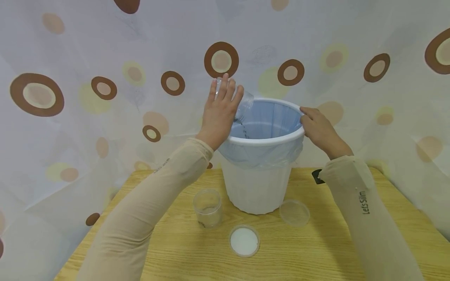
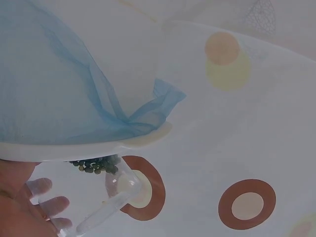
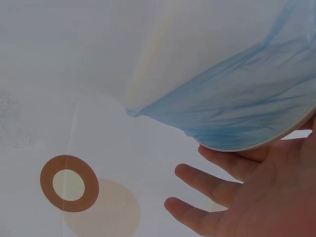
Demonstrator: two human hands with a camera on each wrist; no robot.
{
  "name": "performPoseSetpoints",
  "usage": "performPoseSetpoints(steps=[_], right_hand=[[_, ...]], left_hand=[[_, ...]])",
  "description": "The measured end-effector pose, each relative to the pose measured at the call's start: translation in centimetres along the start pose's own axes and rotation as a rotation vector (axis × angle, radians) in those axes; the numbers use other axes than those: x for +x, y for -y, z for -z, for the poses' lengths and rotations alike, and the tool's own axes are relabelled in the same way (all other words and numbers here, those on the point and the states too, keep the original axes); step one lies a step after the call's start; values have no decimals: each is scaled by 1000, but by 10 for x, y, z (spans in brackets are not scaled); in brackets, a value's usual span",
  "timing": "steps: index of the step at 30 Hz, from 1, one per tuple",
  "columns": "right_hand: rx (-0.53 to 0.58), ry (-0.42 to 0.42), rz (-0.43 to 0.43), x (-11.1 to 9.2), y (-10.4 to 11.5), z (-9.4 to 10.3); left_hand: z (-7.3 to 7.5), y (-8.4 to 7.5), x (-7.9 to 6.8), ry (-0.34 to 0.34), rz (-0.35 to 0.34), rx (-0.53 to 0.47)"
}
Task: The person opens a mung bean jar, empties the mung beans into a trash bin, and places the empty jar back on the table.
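My left hand (image 1: 220, 113) grips a clear plastic jar (image 1: 247, 102) tipped over the near-left side of a white trash can (image 1: 258, 189). Small dark green beans (image 2: 95, 165) gather at the jar's mouth, and a thin stream of them falls into the can. A thin blue bag (image 1: 261, 155) lines the can and folds over its rim. On the far right, my right hand (image 1: 321, 130) holds that rim between thumb and index finger, while its other fingers (image 3: 207, 185) stretch out below, off the can.
On the wooden table (image 1: 183, 253), an uncapped clear jar (image 1: 208, 212) stands left of the can's base. In front lies a round piece with a white face (image 1: 244, 242). A clear round lid (image 1: 294, 213) lies at the right. Behind hangs a dotted cloth (image 1: 190, 35).
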State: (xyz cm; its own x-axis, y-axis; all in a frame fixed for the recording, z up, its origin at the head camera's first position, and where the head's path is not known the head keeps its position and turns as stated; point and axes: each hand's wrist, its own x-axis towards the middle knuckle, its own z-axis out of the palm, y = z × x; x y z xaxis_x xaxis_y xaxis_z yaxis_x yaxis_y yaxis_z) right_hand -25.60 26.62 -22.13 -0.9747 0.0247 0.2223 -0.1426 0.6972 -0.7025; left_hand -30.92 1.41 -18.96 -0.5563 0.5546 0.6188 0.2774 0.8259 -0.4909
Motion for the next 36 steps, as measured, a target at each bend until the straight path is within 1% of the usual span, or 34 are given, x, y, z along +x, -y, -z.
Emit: performPoseSetpoints(steps=[6, 16, 19, 26, 32, 36], right_hand=[[-1, 9, -13, 0, 0, 1], [-9, 8, -16, 1, -2, 1], [-11, 6, -12, 1, -2, 0], [-10, 11, -10, 1, -3, 1], [-18, 4, 1, 1, -2, 1], [-19, 1, 6, 1, -2, 0]], left_hand=[[-1, 0, 1, -5, -11, 8], [2, -1, 1, 42, -31, 39], [2, -1, 1, 47, -41, 44], [2, -1, 1, 35, -60, 72], [3, -1, 1, 42, -70, 91], [3, -1, 1, 30, -76, 100]])
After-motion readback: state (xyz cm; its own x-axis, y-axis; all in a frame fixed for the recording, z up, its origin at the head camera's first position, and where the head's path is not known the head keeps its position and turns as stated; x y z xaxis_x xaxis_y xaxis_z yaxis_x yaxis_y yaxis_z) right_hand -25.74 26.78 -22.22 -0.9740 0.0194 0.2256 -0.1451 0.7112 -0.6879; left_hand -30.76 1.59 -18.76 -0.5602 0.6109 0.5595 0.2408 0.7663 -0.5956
